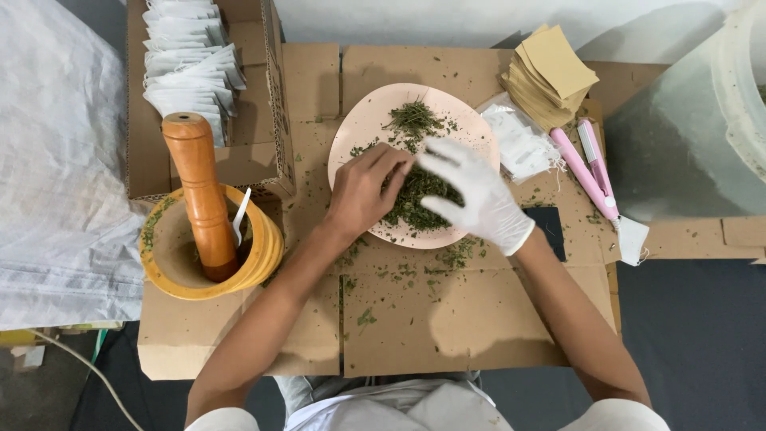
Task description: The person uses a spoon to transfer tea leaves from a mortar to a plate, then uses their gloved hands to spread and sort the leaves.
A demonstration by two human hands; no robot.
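A pale pink plate (359, 120) lies on flattened cardboard and holds a heap of dried green herbs (415, 195). My bare left hand (363, 191) rests on the plate's left side with its fingertips pinched together in the herbs. My right hand (475, 195), in a white glove, hovers over the heap with fingers spread and touches the herbs beside the left fingertips. Loose herb crumbs are scattered over the cardboard below the plate.
A yellow wooden mortar (179, 267) with an orange-brown pestle (203, 191) and a small white spoon stands at the left. A cardboard box (255, 152) of white filter bags sits behind it. Tan paper squares (550, 76), a bag of white sachets (519, 144) and a pink sealer (590, 172) lie at the right.
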